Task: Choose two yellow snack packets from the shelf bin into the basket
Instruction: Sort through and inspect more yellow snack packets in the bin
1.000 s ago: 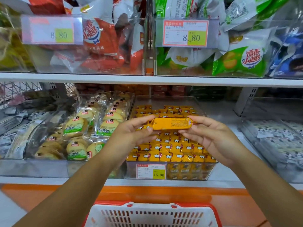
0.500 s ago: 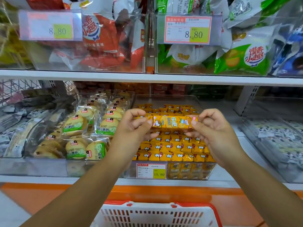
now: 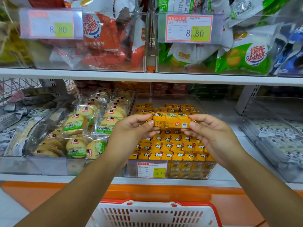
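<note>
The held packet (image 3: 170, 121) is orange-yellow with fine dark print, a small red mark and a blue-and-white one. The binned packets (image 3: 172, 146) are the same yellow, each with white puffs and a dark red patch. Their tag (image 3: 151, 169) is white, red-edged, with a yellow block. The basket (image 3: 155, 206) is white lattice under a red rim. The biscuits (image 3: 75, 123) are pale yellow with green-and-white labels. Above sit red-and-white bags (image 3: 105, 38), green-and-white bags (image 3: 242, 59) and blue bags (image 3: 293, 51). The ledge (image 3: 49, 192) is orange.
</note>
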The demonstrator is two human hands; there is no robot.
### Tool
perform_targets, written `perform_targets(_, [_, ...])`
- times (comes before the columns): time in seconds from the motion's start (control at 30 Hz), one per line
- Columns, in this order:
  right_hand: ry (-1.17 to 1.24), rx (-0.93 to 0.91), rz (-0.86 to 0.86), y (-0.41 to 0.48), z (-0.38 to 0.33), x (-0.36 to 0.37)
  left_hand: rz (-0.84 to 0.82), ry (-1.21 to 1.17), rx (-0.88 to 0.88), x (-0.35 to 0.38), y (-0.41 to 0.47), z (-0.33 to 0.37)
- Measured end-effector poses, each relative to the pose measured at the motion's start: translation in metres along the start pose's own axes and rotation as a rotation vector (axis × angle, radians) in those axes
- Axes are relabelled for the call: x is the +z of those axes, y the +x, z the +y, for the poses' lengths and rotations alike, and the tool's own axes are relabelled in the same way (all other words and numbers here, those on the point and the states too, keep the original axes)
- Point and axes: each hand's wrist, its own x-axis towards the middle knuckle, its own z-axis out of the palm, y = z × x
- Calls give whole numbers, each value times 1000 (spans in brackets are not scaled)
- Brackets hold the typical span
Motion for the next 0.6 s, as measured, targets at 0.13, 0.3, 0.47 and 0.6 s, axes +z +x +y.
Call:
perform_targets(0.13, [66,29,9,2,1,-1,-9,-28,-25,0,1,0])
perform_targets(0.3, [147,66,-67,2,-3,-6,-104,16,-30,-6,2,4])
perform_targets(0.47, [17,39,-27,1,-3,-4,0,86,9,-1,0,4])
perform_targets(0.6, [-53,9,10,0,2,-1,9,165,14,1,0,1])
